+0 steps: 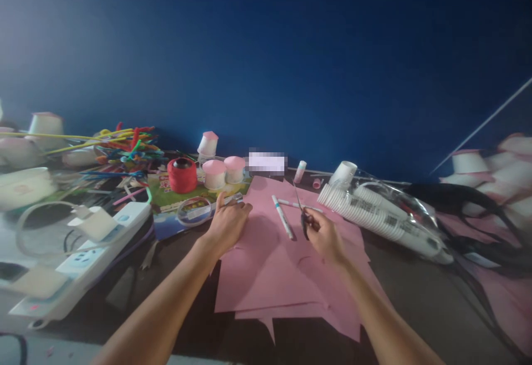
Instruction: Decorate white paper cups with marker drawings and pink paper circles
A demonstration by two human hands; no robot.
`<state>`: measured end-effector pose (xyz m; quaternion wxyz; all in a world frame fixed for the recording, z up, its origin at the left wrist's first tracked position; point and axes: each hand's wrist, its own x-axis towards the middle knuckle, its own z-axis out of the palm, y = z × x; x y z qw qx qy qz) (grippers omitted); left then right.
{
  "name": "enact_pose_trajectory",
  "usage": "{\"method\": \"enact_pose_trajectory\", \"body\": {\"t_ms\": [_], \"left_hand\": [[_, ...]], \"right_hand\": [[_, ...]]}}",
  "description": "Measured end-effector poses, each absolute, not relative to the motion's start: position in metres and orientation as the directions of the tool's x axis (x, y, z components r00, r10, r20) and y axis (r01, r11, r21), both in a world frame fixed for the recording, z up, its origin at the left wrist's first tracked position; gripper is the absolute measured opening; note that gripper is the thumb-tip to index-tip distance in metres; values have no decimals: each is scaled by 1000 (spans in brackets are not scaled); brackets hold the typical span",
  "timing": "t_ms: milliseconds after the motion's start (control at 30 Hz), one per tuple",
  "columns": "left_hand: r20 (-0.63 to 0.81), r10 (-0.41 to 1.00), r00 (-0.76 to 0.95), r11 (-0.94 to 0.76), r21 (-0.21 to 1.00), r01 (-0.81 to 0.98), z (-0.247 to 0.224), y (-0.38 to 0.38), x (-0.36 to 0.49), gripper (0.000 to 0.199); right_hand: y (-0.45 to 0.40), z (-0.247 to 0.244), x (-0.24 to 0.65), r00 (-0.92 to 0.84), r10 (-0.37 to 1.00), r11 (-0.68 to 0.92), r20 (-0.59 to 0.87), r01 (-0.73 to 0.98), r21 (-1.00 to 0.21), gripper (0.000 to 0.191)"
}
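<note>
The right hand (326, 237) had its fingers clamped on the handles of a pair of scissors (305, 224), held over the pink sheets (274, 276) with the blades pointing away from the person. The sheets lay in an overlapping, uneven pile on the dark counter (407, 282), between the forearms. The left hand (230, 218) was palm down at the pile's left edge, near a roll of tape (194, 211); its fingers were too unclear to tell whether they gripped anything. A white marker (282, 218) lay on the paper between the hands. Beyond the sheets stood a glue stick (300, 171). To the right lay a long stack of paper cups (369, 215), and to the left a red spool (183, 178) stood beside two cups with pink tops (215, 175).
</note>
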<state>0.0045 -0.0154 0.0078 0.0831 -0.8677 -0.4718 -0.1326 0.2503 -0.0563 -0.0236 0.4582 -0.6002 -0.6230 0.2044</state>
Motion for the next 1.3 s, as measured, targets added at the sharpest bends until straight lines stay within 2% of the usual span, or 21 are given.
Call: {"method": "enact_pose_trajectory", "body": {"t_ms": [67,167,267,367,433,600,700,767,833,900,967,1033,1100,1200,1300], "left_hand": [[336,798,500,-522,-30,852,9,-16,5,23],[379,812,443,-469,-27,883,14,-15,0,21],[395,882,257,-276,-10,961,21,-9,-20,22],[307,948,80,-77,-21,997,24,-3,-48,39],[236,971,23,-19,-18,1000,23,1,-61,52],[103,995,21,-23,16,1000,16,7,-70,63],[135,991,-18,10,61,998,21,9,-68,63],[211,977,-37,5,149,989,27,8,-62,63],[328,944,31,-124,266,956,31,4,-50,62],[409,877,250,-402,344,849,29,-3,-33,58],[334,803,494,-596,405,694,23,-11,-14,64],[207,733,648,-662,433,611,13,-18,1,73],[143,705,694,-680,412,606,6,-22,10,77],[112,676,728,-705,387,595,3,-25,12,79],[124,644,755,-725,412,552,8,-28,12,77]], "right_hand": [[-55,-25,253,152,916,187,372,657,-730,32],[-54,-26,257,125,909,198,398,711,-675,31],[-55,-25,256,108,913,204,394,715,-669,30],[-57,-23,254,95,910,218,405,720,-659,29],[-57,-22,255,93,905,223,416,729,-647,28],[-56,-24,261,126,916,135,381,798,-587,32],[-57,-19,266,156,932,32,328,865,-501,32],[-60,-11,268,173,938,-35,300,909,-415,31],[-61,-4,270,190,940,-92,284,941,-325,31],[-62,0,273,198,943,-129,266,959,-254,32],[-62,-1,277,209,949,-159,237,964,-211,34],[-60,-3,281,228,951,-185,210,961,-207,38],[-60,-5,284,247,949,-200,197,952,-230,44],[-60,-5,287,267,946,-217,185,943,-253,47],[-60,-3,287,294,943,-257,156,941,-219,45]]}}
